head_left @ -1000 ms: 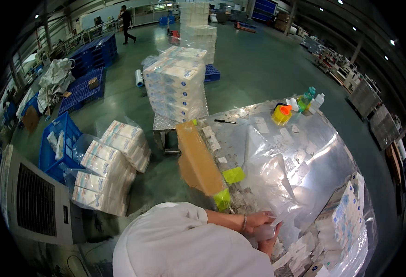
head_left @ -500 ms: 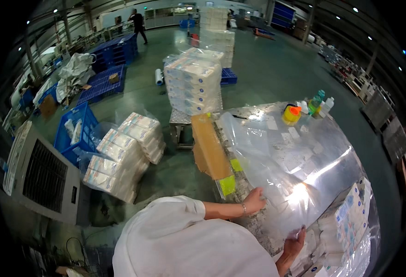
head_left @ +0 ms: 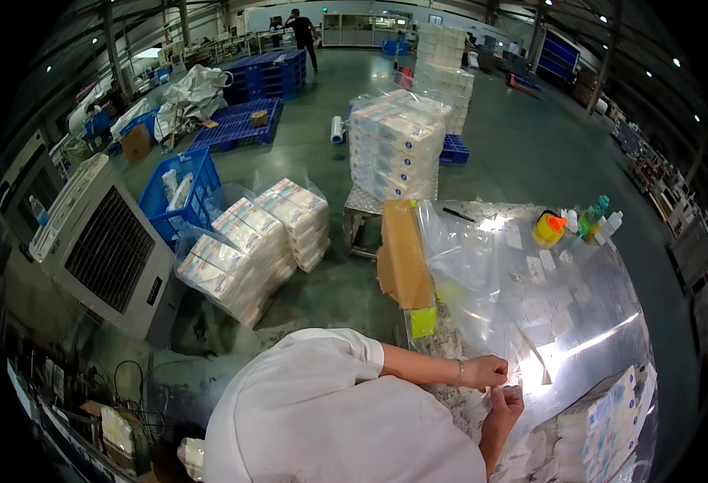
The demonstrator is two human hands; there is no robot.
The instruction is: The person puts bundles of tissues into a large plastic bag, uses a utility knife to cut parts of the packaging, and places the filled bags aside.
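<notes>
A clear plastic bag (head_left: 476, 310) lies spread along the left part of the metal table (head_left: 592, 302). Its near end is bunched at my hands. My left hand (head_left: 485, 372), with a bracelet at the wrist, is closed and pinches the film. Just below it my right hand (head_left: 505, 404) is closed on the same plastic, the two hands almost touching. Wrapped tissue packs (head_left: 616, 414) stand at the table's near right corner, beside my right hand, partly covered by loose film.
A cardboard piece (head_left: 405, 258) lies along the table's left edge. An orange-and-yellow tape roll (head_left: 549, 229), bottles (head_left: 594, 213) and a black pen (head_left: 458, 215) sit at the far side. Bagged tissue bundles (head_left: 245, 249), a blue crate (head_left: 178, 189) and an air cooler (head_left: 112, 245) stand left.
My hands have come together, the left moving right and the right moving slightly up. The bag's near end is now gathered between them. The view has shifted, so the surroundings appear farther right.
</notes>
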